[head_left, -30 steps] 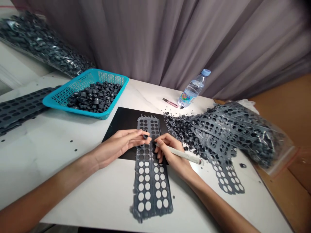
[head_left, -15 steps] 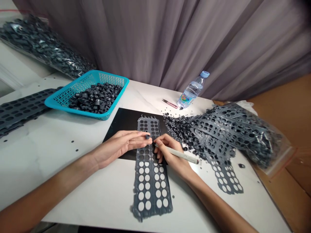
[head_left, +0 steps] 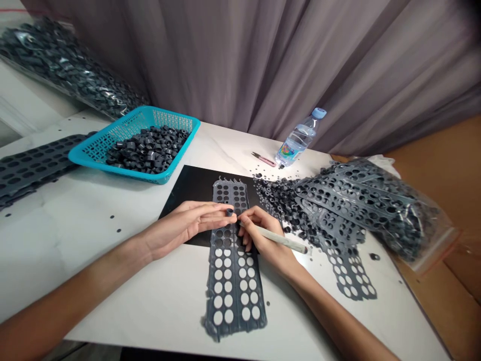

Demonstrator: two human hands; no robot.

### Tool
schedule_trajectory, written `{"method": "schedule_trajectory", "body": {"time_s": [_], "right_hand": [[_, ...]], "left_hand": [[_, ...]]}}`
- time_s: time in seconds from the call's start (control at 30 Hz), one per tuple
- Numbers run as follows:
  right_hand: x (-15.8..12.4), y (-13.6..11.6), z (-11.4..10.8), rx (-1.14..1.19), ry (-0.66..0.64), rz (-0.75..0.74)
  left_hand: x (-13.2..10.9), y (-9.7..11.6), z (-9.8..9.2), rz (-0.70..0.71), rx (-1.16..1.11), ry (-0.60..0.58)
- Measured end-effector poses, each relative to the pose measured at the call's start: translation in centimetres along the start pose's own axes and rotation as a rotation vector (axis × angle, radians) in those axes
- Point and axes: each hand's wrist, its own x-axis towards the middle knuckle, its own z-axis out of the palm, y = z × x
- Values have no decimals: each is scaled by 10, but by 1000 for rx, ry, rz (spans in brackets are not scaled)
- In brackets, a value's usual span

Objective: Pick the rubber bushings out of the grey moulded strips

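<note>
My left hand [head_left: 188,220] is closed, with a small dark rubber ring [head_left: 229,212] pinched at its fingertips. In my right hand [head_left: 263,230] is a pale pen-like tool [head_left: 283,238], its back end toward the lower right and its tip close to the ring. Whether the tip touches the ring I cannot tell. Beneath both hands lies a long grey rubber sheet [head_left: 235,291] with rows of round holes. Its upper part rests on a black mat [head_left: 191,185], its lower part on the white table [head_left: 150,301]. My hands cover the sheet's middle.
A turquoise basket [head_left: 112,173] of dark rings stands back left, beside stacked holed sheets [head_left: 33,165] and a filled bag [head_left: 71,70]. Right are loose scraps [head_left: 281,195], a clear bag [head_left: 424,235] with holed sheets, a water bottle [head_left: 298,138] and pink-handled snips [head_left: 265,159].
The ring at my left fingertips has turned slightly and shows more of its side. Both hands stay almost in place, and the view has shifted a little.
</note>
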Motion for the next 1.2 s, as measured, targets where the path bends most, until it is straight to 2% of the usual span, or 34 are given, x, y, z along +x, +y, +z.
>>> {"method": "schedule_trajectory", "body": {"time_s": [0.8, 0.9, 1.03, 1.2], "right_hand": [[-1, 2, 0, -51, -7, -44], [-5, 0, 0, -188, 25, -159], [-9, -1, -1, -522, 33, -424], [-8, 1, -3, -845, -56, -533]], "left_hand": [[-2, 3, 4, -24, 53, -41], [-3, 3, 4, -18, 86, -48], [-3, 2, 5, 18, 124, -35], [-3, 2, 6, 85, 214, -22]]}}
